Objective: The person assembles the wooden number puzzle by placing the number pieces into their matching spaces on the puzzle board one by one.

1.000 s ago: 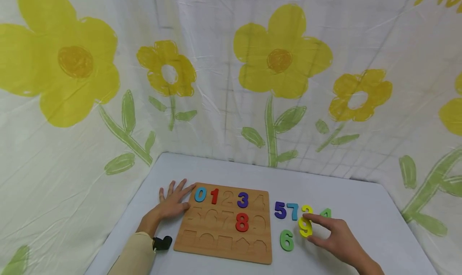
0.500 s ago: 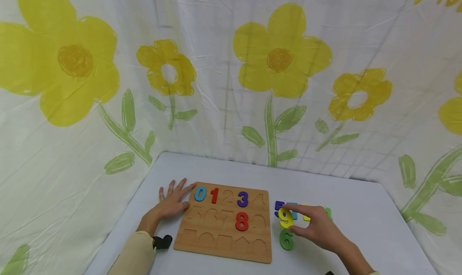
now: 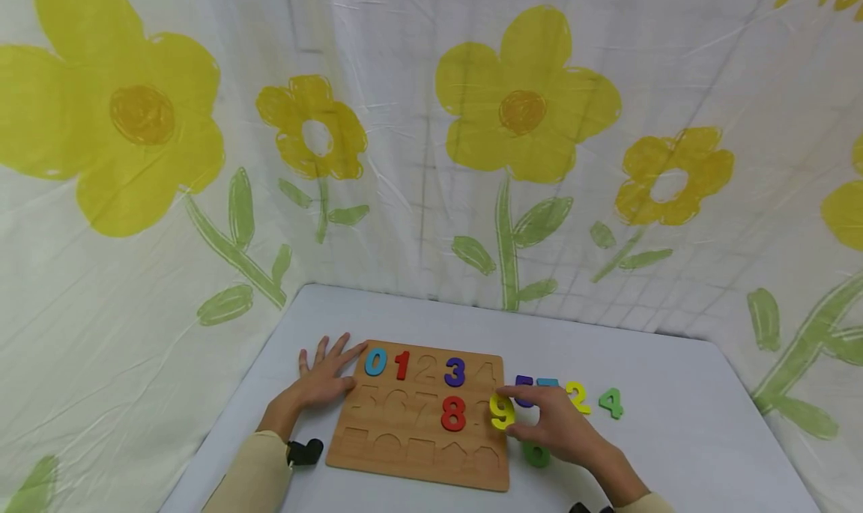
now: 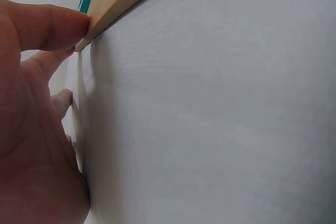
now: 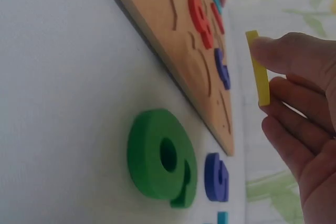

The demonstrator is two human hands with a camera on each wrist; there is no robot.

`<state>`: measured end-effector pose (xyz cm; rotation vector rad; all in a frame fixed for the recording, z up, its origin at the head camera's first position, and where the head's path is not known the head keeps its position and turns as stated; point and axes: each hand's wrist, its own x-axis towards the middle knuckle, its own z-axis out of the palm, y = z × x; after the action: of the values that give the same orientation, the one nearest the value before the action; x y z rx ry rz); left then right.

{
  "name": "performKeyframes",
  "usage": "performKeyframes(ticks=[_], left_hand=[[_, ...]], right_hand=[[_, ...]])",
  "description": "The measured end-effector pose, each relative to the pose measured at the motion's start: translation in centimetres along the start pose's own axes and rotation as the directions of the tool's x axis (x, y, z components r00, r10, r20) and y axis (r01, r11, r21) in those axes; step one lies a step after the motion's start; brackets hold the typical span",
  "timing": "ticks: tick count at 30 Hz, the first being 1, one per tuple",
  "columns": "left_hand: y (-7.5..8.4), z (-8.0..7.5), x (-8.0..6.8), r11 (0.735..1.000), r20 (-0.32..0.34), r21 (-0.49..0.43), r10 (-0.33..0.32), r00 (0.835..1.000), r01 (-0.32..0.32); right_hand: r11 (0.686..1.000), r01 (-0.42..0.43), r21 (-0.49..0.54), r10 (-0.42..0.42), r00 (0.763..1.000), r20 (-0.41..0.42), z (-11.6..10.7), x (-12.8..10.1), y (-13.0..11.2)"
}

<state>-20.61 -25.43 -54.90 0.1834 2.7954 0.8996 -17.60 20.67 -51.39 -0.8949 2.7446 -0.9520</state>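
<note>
Over the right edge of the wooden board (image 3: 418,430), the right hand (image 3: 556,430) is pinching the yellow 9 (image 3: 501,411) upright between thumb and fingertips, just beside the empty slot right of the red 8 (image 3: 453,413), while the left hand (image 3: 320,382) is lying flat, thumb pressing the board's far-left corner.

The puzzle board (image 3: 418,423) lies on the worktop (image 3: 674,438), the left hand (image 3: 322,382) flat against its left edge. The right hand (image 3: 556,427) pinches the 9 piece (image 3: 500,410) over the board's right edge, apparently above it. Loose 2 (image 3: 577,397) and 4 (image 3: 610,403) lie right; the 6 (image 5: 160,158) lies nearer.
</note>
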Motion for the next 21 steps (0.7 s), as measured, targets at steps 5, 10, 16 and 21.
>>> performKeyframes(ticks=[5,10,16,21], left_hand=[[-0.2,0.0,0.2,1.0,0.001,0.004,-0.001,1.0,0.001],[-0.2,0.1,0.1,1.0,-0.002,-0.007,0.013,1.0,-0.013],[-0.1,0.0,0.1,1.0,-0.001,0.007,0.006,1.0,-0.006],[0.1,-0.3,0.1,1.0,0.004,-0.001,0.012,1.0,-0.012]], right_hand=[[1.0,-0.019,0.019,0.018,0.999,0.041,1.1,0.8,0.1],[1.0,-0.022,-0.018,0.023,0.998,0.066,2.3,1.2,0.4],[0.999,-0.02,-0.029,0.022,0.997,0.078,3.1,1.5,0.1],[0.998,-0.026,-0.049,0.029,0.998,0.064,3.6,1.9,0.0]])
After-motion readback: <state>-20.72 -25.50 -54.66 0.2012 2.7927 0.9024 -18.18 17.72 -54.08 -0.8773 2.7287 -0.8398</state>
